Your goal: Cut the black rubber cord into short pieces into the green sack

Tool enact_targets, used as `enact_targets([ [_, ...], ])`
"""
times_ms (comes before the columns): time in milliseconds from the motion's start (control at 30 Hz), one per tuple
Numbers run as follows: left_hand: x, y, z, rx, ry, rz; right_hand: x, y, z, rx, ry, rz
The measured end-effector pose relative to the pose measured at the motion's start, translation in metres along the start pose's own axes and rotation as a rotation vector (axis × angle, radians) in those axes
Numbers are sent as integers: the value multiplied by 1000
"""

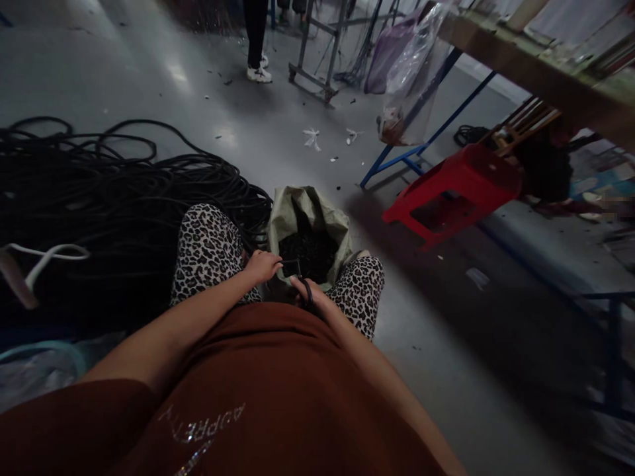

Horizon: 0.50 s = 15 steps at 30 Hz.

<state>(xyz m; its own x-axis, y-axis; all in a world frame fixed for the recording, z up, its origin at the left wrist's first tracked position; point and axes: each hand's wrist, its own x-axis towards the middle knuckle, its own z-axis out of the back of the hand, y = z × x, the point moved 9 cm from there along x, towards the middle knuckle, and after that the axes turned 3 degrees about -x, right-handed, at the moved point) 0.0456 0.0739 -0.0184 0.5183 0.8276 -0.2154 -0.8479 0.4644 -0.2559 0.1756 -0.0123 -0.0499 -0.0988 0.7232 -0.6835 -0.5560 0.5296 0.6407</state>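
Two hands low between the knees, above a grey, glossy floor (238,132) strewn with small scraps, in a dim workshop. Curled shut on one end of a thin black cable (292,264): the left hand (262,266). Closed round the same cable, a loop of it across the fingers: the right hand (312,299), its heel hidden behind a rust-brown shirt (278,370). Just beyond both hands, wedged between the knees, a sack (302,211), mouth open, filled with dark bits (310,254); cable right at its near rim. Left of the left hand, a big heap of cables (114,198) reaching up to the knee; farther left on it, a white cord (49,252). Right of the right hand and well apart, a red stool (461,182) beside a blue frame (426,139), under a tabletop (536,76). Far beyond the sack: a bag (407,66) hanging at the table edge, a metal rack (320,63), a person's legs (255,33) in white shoes. Sack of woven green-grey cloth, crumpled, rim slumped outward. Heap of smooth, round, matt black cables in loose coils. Stool of hard plastic, flat-topped, with open sides. Bag of clear, wrinkled film. Tabletop of worn wood. Leopard-print trousers (208,244) on both knees, soft and close-fitting.
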Motion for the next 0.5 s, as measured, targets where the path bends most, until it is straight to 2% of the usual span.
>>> enact_targets([
  [233, 1, -2, -3, 2, 8, -17, 6, -1, -2, -37, 13, -5],
  [367, 0, -5, -3, -22, 7, -35, 10, -6, -7, 12, 29, -13],
  [500, 0, -8, -2, -30, 9, -54, 11, -4, -5, 17, -15, 2],
])
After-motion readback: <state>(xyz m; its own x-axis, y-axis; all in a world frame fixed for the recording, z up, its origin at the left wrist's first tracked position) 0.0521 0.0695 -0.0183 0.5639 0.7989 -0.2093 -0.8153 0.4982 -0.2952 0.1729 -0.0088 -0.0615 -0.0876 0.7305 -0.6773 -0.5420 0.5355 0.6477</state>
